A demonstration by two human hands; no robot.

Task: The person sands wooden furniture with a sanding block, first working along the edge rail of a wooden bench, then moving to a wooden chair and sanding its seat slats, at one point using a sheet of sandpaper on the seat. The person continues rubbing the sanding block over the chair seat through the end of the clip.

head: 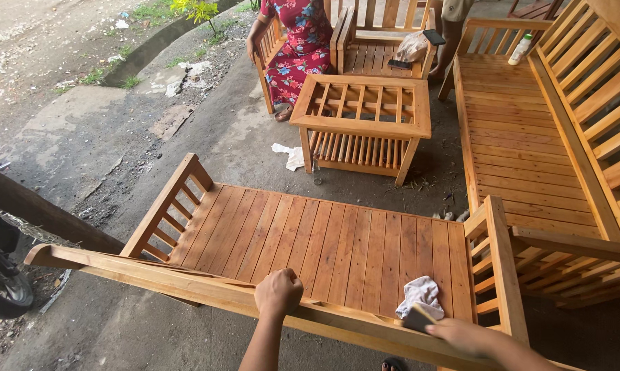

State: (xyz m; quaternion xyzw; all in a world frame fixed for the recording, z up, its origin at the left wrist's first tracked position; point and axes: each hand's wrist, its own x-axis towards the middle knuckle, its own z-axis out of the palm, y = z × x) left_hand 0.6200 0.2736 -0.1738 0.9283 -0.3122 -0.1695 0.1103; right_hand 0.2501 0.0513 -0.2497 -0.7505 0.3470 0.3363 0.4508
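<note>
Where the concrete floor (241,137) met a dirt roadside, unfinished slatted furniture stood in a group: a long wooden bench (330,240) in the foreground, a small slatted table (361,124) beyond it, a second bench (530,137) at the right, and chairs at the rear, one occupied by a seated person in a floral dress (296,48). A white rag (420,294) lay on the near bench's seat slats beside its right armrest. The left hand (278,292) was closed into a fist and rested on the bench's top back rail (186,282). The right hand (461,333), fingers pressed together, pinched a small sanding block (420,318) against the same rail, just below the rag.
</note>
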